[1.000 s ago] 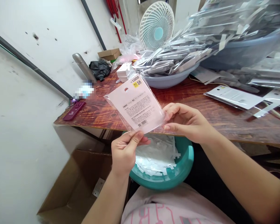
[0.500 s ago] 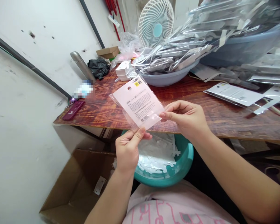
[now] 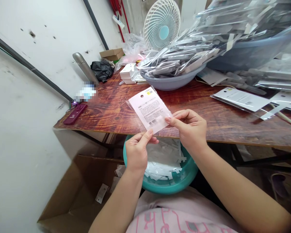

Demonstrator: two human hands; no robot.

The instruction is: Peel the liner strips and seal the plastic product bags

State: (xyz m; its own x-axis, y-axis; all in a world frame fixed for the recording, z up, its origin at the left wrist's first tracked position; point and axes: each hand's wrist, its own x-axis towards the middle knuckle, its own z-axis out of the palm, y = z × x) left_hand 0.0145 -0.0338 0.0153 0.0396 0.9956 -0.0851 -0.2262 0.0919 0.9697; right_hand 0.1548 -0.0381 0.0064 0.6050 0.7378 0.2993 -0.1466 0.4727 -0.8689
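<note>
A pale printed card in a clear plastic sleeve (image 3: 150, 110) is held between my two hands, over the table's front edge. Its face shows small text, a barcode, a yellow mark and a punched hole. My left hand (image 3: 138, 149) pinches the lower corner between thumb and fingers. With thumb and fingertips, my right hand (image 3: 189, 126) grips the right-hand corner. Below the hands, a teal basin (image 3: 169, 187) sits close to my lap, with many white paper or film strips (image 3: 162, 161) in it.
Packed clear sleeves fill a bluish basin (image 3: 174, 83) at the back, with a larger heap behind. More packaged cards (image 3: 242, 98) lie at right. A fan (image 3: 163, 32), a bottle (image 3: 84, 66) and a maroon phone-like object (image 3: 75, 114) stand leftward. Below left is a cardboard box (image 3: 70, 194).
The sleeved card has dipped slightly and its top has swung to the right. My left hand has shifted a little right, my right hand slightly left. Both keep their hold.
</note>
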